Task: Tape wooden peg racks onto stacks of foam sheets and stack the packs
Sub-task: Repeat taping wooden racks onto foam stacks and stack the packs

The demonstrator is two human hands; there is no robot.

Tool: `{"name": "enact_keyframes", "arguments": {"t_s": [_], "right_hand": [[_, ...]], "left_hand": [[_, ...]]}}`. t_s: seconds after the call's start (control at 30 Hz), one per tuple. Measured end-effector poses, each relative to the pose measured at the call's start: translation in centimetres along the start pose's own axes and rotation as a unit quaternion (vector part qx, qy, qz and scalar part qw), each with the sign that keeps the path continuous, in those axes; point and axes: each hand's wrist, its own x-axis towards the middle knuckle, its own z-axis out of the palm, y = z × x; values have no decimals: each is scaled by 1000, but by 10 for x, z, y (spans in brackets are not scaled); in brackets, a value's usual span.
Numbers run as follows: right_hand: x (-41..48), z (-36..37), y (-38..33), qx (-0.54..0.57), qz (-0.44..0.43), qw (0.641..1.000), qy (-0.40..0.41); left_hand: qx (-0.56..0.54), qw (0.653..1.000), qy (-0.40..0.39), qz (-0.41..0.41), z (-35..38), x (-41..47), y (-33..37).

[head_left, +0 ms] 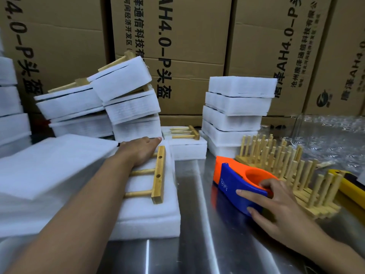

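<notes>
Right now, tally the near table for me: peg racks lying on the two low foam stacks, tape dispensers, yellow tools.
Peg racks lying flat: 2, near rack and far rack
Tape dispenser: 1, gripped by the right hand
Yellow tool: 1, partly out of frame
Total: 4

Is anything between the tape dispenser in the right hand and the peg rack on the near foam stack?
Nothing visible. Only bare steel table separates the tape dispenser, held by the right hand, from the foam stack. The left hand rests on the peg rack, on its side away from the dispenser.
</notes>
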Motion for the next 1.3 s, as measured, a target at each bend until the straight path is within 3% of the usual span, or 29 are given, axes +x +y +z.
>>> {"name": "enact_keyframes", "arguments": {"t_s": [0.13,0.2,0.3,0.37,0.43,0.5,0.63,0.77,0.87,1.17,1.3], "right_hand": [[-1,0,-4,7,16,1000,26],[2,-5,-13,-1,18,997,79],[12,-10,-34,11,-61,983,172],[24,-7,-57,103,-71,978,166],[41,1,-85,259,14,959,116],[66,10,-112,419,152,894,40],[124,40,-134,509,405,754,-93],[144,77,-144,603,476,625,-140],[140,87,-143,667,467,563,-140],[135,82,-137,713,421,535,-166],[128,82,-141,686,430,563,-167]], "left_hand": [[-31,999,9,0,2,-2,2],[-43,999,5,0,3,-2,2],[-42,999,-11,-3,3,-1,1],[-44,999,-16,-6,1,-2,1],[-44,999,-7,-10,-3,-4,1],[-42,999,1,-10,-6,-7,2],[-41,999,10,-15,-10,-12,5],[-45,999,13,-16,-14,-15,6],[-90,995,4,-32,-15,-15,5],[-109,993,-11,-46,-14,-15,8],[-112,993,-20,-43,-12,-15,11]]}}
